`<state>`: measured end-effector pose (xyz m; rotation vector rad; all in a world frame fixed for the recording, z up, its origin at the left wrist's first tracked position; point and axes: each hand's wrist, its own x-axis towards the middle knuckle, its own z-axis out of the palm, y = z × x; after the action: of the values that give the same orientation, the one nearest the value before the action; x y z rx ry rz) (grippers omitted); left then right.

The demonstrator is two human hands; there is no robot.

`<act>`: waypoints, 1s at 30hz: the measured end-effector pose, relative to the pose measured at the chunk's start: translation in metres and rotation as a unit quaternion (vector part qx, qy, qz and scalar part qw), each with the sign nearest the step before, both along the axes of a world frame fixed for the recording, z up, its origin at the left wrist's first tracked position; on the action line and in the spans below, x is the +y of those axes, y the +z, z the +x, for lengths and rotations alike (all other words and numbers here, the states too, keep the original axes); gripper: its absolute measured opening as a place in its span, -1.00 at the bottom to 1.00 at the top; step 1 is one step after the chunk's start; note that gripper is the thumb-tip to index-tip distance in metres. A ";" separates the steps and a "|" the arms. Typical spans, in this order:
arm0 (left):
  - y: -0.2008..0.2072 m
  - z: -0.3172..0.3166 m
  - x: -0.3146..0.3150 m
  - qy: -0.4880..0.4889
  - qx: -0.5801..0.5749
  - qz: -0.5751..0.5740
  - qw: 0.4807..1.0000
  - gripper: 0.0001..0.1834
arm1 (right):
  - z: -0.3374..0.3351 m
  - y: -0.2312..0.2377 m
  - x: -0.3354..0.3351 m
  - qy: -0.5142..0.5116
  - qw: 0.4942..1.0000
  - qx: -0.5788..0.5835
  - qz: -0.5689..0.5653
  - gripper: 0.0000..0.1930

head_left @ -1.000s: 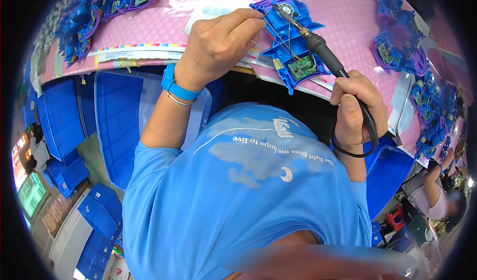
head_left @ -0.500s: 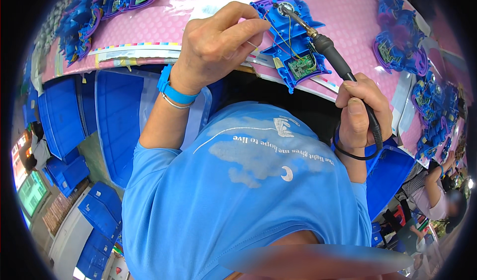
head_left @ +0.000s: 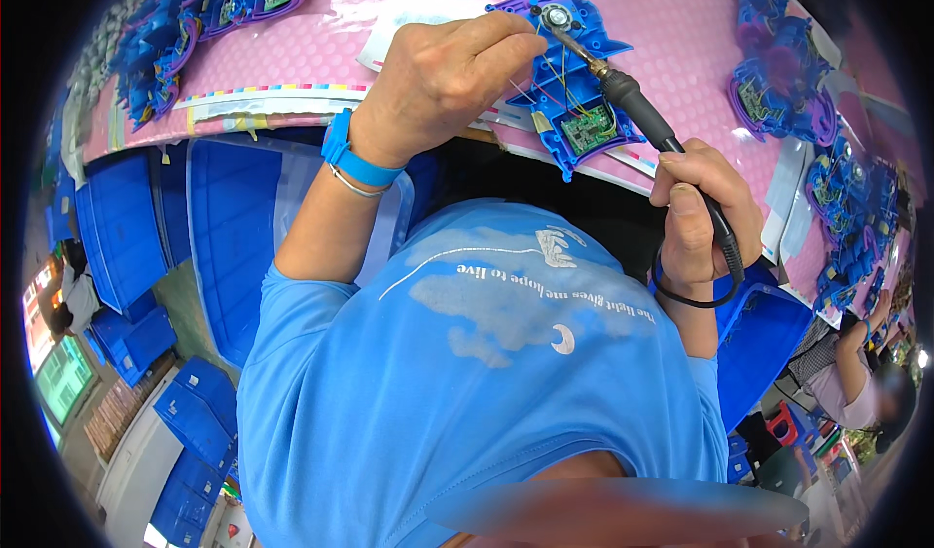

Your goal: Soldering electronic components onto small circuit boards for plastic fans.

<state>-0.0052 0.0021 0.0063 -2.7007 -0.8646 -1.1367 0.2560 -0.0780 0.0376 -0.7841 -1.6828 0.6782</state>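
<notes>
On the pink tabletop, the left hand pinches fine wires at the blue housing while the right hand grips a soldering iron tipped onto it; a slip could scorch plastic or fingers.

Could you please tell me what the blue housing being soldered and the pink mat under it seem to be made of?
The blue housing looks like moulded hard plastic: uniform colour, crisp ribs, slight sheen. The pink mat seems to be soft foam or rubber sheet, with a dotted matte texture, though that is uncertain. The soldering iron shows a black grip and metal tip.
</notes>
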 end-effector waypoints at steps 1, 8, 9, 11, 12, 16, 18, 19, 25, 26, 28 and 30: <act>-0.001 0.000 0.001 0.000 0.000 0.000 1.000 -0.76 | -0.001 0.000 0.000 -0.003 1.000 -0.006 -0.001 -0.74; -0.001 0.001 0.001 -0.001 0.006 -0.032 0.999 -0.74 | -0.001 -0.002 0.000 -0.007 1.000 -0.011 -0.006 -0.74; -0.001 0.001 0.002 -0.003 0.003 -0.032 0.999 -0.73 | -0.001 -0.002 0.000 -0.006 1.000 -0.011 -0.004 -0.74; -0.001 0.001 0.002 -0.003 0.003 -0.033 0.999 -0.73 | -0.001 -0.002 0.000 -0.005 1.000 -0.011 -0.003 -0.74; -0.001 0.001 0.002 -0.004 0.002 -0.034 0.999 -0.73 | -0.001 -0.003 0.000 -0.006 1.000 -0.010 -0.005 -0.74; 0.000 0.002 0.003 -0.005 -0.001 -0.027 1.000 -0.74 | 0.001 -0.001 0.000 -0.006 1.000 0.015 -0.003 -0.81; 0.000 0.002 0.003 -0.007 -0.003 -0.026 1.000 -0.76 | 0.001 0.000 -0.001 -0.007 1.000 0.024 -0.005 -0.81; 0.000 0.002 0.002 -0.007 -0.003 -0.027 1.000 -0.76 | 0.001 0.001 -0.002 -0.008 0.999 0.032 -0.006 -0.81; 0.000 0.002 0.003 -0.002 0.004 -0.025 1.000 -0.78 | 0.002 0.001 -0.002 -0.006 1.000 0.020 -0.005 -0.81; 0.000 0.002 0.003 -0.002 0.006 -0.029 1.000 -0.77 | 0.002 0.001 -0.002 -0.006 1.000 0.020 -0.005 -0.81; 0.000 0.002 0.002 -0.001 0.007 -0.033 0.999 -0.77 | 0.001 0.000 -0.002 -0.011 1.000 0.023 -0.006 -0.82; 0.000 0.001 0.002 -0.003 0.007 -0.038 0.999 -0.76 | 0.002 0.000 -0.002 -0.009 1.000 0.024 -0.006 -0.82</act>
<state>-0.0037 0.0040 0.0066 -2.7690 -0.9170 -1.1057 0.2575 -0.0800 0.0376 -0.7850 -1.6273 0.6898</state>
